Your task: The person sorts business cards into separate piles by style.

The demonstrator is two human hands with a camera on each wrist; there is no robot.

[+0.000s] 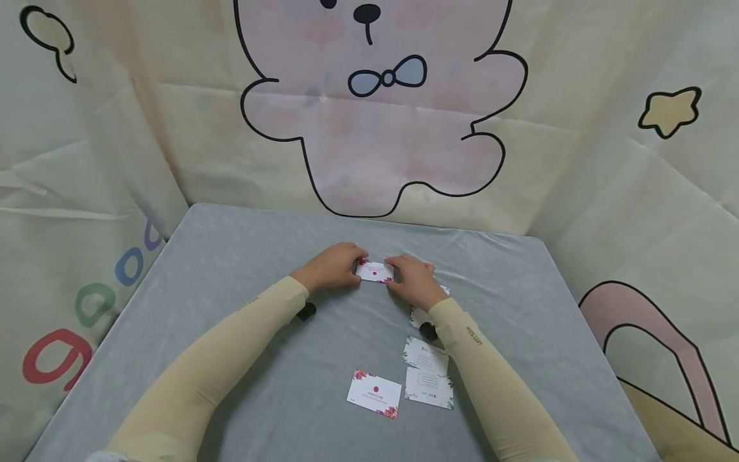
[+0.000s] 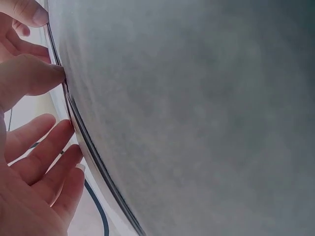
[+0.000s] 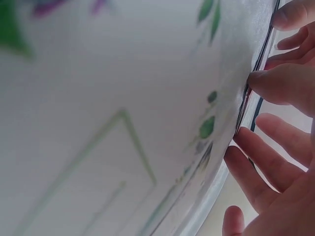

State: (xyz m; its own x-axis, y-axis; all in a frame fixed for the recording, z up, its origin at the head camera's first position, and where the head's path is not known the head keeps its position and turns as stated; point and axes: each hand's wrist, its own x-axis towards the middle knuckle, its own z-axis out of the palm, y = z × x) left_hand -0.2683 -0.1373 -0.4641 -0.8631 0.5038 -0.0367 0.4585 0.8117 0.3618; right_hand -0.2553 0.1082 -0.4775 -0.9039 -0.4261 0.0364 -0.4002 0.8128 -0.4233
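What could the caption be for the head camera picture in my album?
Both hands, left hand and right hand, hold a small card above a grey table, more cards lying nearby.

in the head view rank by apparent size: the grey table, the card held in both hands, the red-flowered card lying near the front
1. grey table, by far the largest.
2. red-flowered card lying flat near the front.
3. held card, partly covered by the left hand and right hand.
The flat card lies nearer the camera, so 2 and 3 may match in true size.

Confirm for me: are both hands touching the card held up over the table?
Touching. The head view shows the left hand and right hand each pinching an end of the card.
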